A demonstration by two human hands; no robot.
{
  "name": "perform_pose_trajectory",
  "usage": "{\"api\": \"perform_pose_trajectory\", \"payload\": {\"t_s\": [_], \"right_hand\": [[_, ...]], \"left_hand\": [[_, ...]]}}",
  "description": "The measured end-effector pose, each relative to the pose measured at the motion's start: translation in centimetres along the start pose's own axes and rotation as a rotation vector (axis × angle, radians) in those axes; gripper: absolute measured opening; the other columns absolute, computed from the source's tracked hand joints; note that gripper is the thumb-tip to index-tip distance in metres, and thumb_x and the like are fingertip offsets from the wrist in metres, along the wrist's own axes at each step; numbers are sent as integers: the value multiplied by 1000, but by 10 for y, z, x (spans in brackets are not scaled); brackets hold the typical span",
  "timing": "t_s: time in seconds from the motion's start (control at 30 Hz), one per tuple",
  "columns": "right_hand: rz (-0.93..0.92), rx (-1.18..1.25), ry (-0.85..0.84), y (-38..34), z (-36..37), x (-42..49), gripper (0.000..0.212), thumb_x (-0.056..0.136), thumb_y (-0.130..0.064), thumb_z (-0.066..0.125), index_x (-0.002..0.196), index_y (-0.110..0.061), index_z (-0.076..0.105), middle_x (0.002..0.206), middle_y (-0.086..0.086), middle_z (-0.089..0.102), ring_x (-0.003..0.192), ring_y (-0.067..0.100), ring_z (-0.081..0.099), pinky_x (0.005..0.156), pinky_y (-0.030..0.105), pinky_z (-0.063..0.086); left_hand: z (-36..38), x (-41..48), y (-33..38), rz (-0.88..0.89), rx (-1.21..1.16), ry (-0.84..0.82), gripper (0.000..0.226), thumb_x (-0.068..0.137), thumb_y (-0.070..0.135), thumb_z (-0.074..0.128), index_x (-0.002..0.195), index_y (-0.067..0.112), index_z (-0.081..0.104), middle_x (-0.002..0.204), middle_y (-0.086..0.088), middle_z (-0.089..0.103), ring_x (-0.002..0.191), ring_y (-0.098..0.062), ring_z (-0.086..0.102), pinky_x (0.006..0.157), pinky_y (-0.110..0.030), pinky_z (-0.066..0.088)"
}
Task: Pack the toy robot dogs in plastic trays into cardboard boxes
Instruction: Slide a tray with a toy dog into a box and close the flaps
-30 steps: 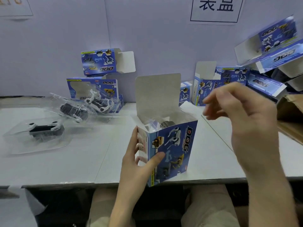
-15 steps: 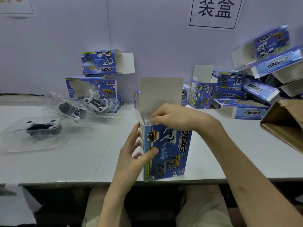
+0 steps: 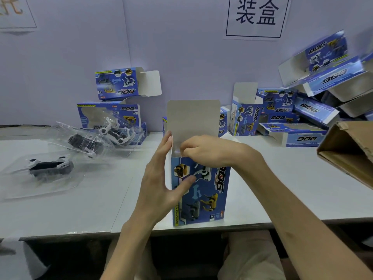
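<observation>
Item one: blue box (image 3: pixel 201 195), printed with toy dogs, stood upright at the front edge of the tabletop (image 3: pixel 80 209), its top flap (image 3: pixel 193 118) raised straight up. The left hand (image 3: pixel 161 178) gripped the box by its left side, thumb pressed across the printed front and fingers laid along the far edge. The right hand (image 3: pixel 203 150) sat at the open mouth with fingers curled, apparently pinching the rim of a clear tray (image 3: pixel 178 150) lodged inside; the view there was too cramped to be sure. Item two: one tray with a dark toy dog (image 3: pixel 48 168) lay flat on the left of the tabletop. Item three: two further trayed dogs (image 3: pixel 96 142) were heaped just behind it. Item four: stacked blue boxes (image 3: pixel 113 102) stood against the wall at back left. Item five: a pile of open boxes (image 3: pixel 282 110) lay at back right. Item six: a brown carton (image 3: pixel 351 150) sat tilted at the right edge.
</observation>
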State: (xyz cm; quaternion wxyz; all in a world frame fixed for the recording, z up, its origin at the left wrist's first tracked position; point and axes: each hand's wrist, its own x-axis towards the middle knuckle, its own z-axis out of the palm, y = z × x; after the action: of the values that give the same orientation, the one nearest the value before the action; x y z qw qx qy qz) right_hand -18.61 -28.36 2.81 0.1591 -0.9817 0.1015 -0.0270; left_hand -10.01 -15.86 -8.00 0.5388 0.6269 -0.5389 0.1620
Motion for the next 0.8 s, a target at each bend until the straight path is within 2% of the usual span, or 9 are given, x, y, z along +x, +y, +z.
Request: {"api": "perform_pose_trajectory", "payload": {"t_s": [0.13,0.23,0.4,0.47,0.53,0.63,0.7,0.77,0.8], "right_hand": [[10,23,-10,0,-1,-1,30,105,-24,35,117,-16,62,104,3,64,97,22,57,86,38,45],[24,30,-5,0,-1,-1,26,105,-23,36,100,-18,61,82,-1,56,79,17,53,72,33,41],[15,79,117,-1,-2,-9,31,99,-17,43,70,-18,57,63,-1,49,58,14,43,56,30,33],[-31,126,244,1,-4,-16,27,95,-14,45,73,-20,59,67,-2,55,60,14,48,59,32,39],[-63,88,434,8,-2,-22,20,94,-15,49,80,-22,62,77,-6,58,71,13,52,73,35,43],[37,83,865,19,12,-33,12,91,-25,62,101,-30,63,106,-11,55,102,9,49,93,34,35],[155,372,1092,28,29,-41,28,87,-26,70,113,-27,60,113,-8,54,109,12,52,93,30,41],[222,666,1167,33,46,-45,35,86,-23,74,116,-26,57,112,-13,58,109,10,56,89,27,46],[219,743,1166,33,54,-44,33,88,-22,73,116,-27,57,110,-20,60,108,2,56,89,27,47]], "left_hand": [[-8,12,-1,161,132,-42,68,77,38,79,135,13,51,148,2,49,141,-15,40,112,-38,37],[-15,20,4,190,180,-97,54,75,40,79,119,13,60,124,5,65,116,-13,58,98,-39,45],[-27,32,19,148,259,-178,39,85,43,69,116,23,57,108,16,66,98,-7,61,93,-33,44],[-28,34,27,167,325,-198,42,87,40,67,124,25,53,108,17,66,100,-8,62,95,-33,42],[-29,36,32,168,395,-229,54,88,43,66,136,29,47,112,15,66,104,-8,62,97,-30,39],[-29,38,42,188,594,-303,63,92,61,49,148,36,35,114,11,62,104,-13,59,101,-29,36],[-23,39,50,200,716,-333,67,88,72,31,148,41,30,113,7,57,105,-17,56,99,-29,37],[-16,39,55,225,784,-322,70,84,77,28,146,44,30,110,3,56,101,-18,57,87,-29,39],[-14,39,57,233,797,-320,69,84,79,31,144,45,30,109,3,55,99,-19,57,80,-29,37]]}}
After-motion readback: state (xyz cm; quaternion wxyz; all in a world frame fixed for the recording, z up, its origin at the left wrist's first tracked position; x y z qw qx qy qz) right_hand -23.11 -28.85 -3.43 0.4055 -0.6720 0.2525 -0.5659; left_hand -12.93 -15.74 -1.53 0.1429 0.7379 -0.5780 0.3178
